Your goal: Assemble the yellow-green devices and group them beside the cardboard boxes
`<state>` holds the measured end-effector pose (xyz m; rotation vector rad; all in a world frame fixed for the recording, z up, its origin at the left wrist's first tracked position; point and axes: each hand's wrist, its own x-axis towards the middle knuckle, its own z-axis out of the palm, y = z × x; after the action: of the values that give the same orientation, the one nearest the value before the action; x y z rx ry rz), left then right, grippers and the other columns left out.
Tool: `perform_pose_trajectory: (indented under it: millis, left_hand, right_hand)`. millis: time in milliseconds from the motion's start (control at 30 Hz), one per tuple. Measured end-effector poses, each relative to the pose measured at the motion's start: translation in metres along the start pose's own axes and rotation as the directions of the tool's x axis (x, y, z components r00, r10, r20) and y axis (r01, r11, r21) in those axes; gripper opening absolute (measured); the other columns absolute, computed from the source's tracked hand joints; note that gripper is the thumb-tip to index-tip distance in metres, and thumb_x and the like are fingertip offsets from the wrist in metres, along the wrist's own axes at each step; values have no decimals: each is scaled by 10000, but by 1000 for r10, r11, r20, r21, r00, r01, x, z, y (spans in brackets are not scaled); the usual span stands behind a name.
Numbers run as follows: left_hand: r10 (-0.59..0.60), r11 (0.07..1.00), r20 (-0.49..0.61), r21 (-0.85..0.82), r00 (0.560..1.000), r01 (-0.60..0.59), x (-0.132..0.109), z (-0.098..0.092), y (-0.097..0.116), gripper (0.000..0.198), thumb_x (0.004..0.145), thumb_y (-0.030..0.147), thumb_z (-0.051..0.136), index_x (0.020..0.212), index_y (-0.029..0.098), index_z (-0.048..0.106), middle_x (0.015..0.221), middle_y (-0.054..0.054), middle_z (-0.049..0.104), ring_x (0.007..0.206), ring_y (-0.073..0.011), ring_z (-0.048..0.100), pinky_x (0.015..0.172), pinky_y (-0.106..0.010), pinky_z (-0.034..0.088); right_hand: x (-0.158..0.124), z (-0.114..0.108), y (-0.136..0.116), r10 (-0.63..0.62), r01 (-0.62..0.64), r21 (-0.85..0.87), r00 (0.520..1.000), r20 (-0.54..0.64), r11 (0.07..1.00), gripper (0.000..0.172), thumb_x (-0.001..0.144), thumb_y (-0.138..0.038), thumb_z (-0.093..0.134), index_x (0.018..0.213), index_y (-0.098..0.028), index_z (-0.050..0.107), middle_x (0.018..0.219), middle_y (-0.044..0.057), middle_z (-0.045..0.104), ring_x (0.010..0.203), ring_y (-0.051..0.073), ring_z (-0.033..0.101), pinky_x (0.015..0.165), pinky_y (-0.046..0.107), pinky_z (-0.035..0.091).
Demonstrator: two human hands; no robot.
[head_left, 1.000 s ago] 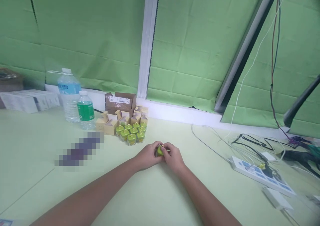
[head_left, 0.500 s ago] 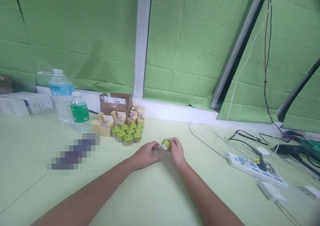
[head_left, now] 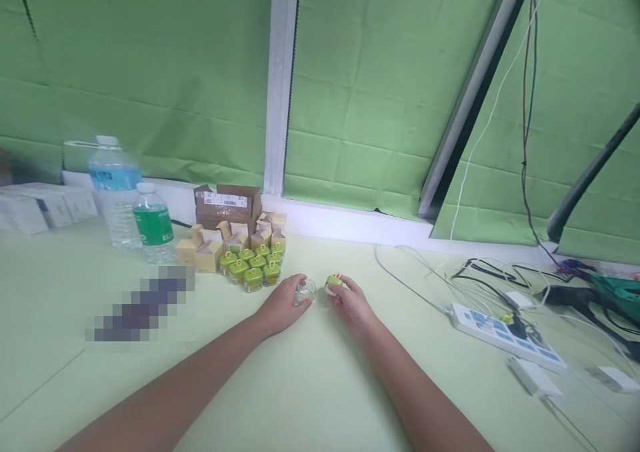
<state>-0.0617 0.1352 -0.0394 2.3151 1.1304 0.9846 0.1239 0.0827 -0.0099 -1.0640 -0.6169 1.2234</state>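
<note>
A small clear container (head_left: 306,293) is held between the thumb and fingers of my left hand (head_left: 283,307), its round opening turned to the right. Just across from it, my right hand (head_left: 354,305) grips a green-and-white lid (head_left: 334,283) with a small loop on top. A narrow gap separates lid and container. Left of my hands stands a cluster of small clear jars with green lids (head_left: 253,277), each with a loop on top. Behind the cluster are several open small cardboard boxes (head_left: 207,255).
A brown carton (head_left: 227,205) stands against the wall. Two water bottles (head_left: 155,225) and white boxes (head_left: 47,205) are at the left, near a pixelated dark patch (head_left: 143,305). A power strip (head_left: 505,335), adapter (head_left: 535,375) and tangled cables (head_left: 480,272) lie to the right.
My right hand has turned the lid more upright. My left hand has shifted slightly left and tilted, so the container's opening shows more clearly. The whole view has slid a little.
</note>
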Motion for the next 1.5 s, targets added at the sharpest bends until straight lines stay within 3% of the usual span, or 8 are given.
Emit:
perform_pose_trajectory:
  millis: [100, 233, 367, 500, 667, 833, 1133, 1500]
  left_hand:
    - [31, 999, -75, 27, 997, -29, 2, 1, -2, 519, 805, 293, 640, 1293, 190, 496, 1282, -127, 590, 1206, -297, 557, 1044, -468, 446]
    - [126, 992, -144, 7, 981, -126, -1, -4, 11, 533, 845, 254, 596, 1346, 213, 420, 1380, -121, 500, 1317, -283, 454, 1111, -481, 399]
    - [252, 967, -98, -3, 963, -254, -8, -11, 30, 559, 846, 137, 533, 1381, 237, 403, 1411, -108, 473, 1351, -261, 413, 1152, -468, 365]
    - [313, 949, -37, -13, 949, -314, -12, -13, 40, 604, 829, 106, 534, 1404, 244, 410, 1426, -107, 470, 1366, -269, 402, 1161, -470, 364]
    - [303, 952, -30, -35, 953, -304, -12, -13, 40, 544, 857, 152, 552, 1385, 245, 461, 1407, -96, 508, 1339, -270, 446, 1137, -453, 405]
    - [277, 958, -3, -71, 961, -277, -12, -12, 37, 490, 867, 141, 520, 1349, 233, 500, 1360, -93, 555, 1297, -256, 494, 1100, -437, 444]
    - [253, 968, -53, 13, 966, -252, -10, -13, 39, 529, 848, 183, 557, 1370, 221, 482, 1366, -102, 564, 1284, -279, 505, 1096, -464, 431]
    - [235, 972, 17, 1, 972, -235, -10, -12, 35, 590, 874, 192, 527, 1455, 223, 430, 1426, -100, 542, 1310, -278, 501, 1100, -464, 435]
  right_hand:
    - [-5, 2, -3, 35, -33, -62, 999, 32, 998, 479, 536, -220, 802, 986, -193, 642, 814, 25, 698, 700, 160, 646, 639, 252, 501]
    - [-6, 5, -3, 21, -12, -102, 996, 89, 995, 528, 521, -223, 778, 1027, -194, 630, 786, 13, 684, 662, 177, 655, 624, 280, 502]
    - [-6, 6, 0, -17, 32, -215, 997, 70, 976, 422, 579, -253, 719, 985, -174, 633, 740, 10, 668, 596, 146, 608, 528, 238, 429]
    - [-13, 10, -3, -40, 71, -283, 993, 113, 956, 369, 608, -264, 722, 953, -163, 642, 698, 7, 658, 608, 146, 601, 524, 232, 415]
    - [-26, 16, -9, -35, 116, -344, 972, 233, 932, 411, 639, -244, 705, 1041, -162, 685, 664, -7, 667, 582, 130, 577, 566, 244, 433]
    - [-32, 18, -12, -46, 150, -336, 953, 299, 930, 360, 657, -242, 700, 1006, -158, 725, 699, 4, 691, 676, 158, 636, 655, 270, 496]
    - [-25, 18, -1, -85, 143, -216, 963, 257, 966, 409, 599, -282, 815, 950, -169, 638, 740, 22, 723, 677, 168, 673, 719, 319, 549]
    - [-24, 15, 0, -104, 153, -174, 960, 261, 973, 478, 528, -390, 900, 844, -172, 615, 741, 6, 686, 668, 154, 666, 710, 307, 546]
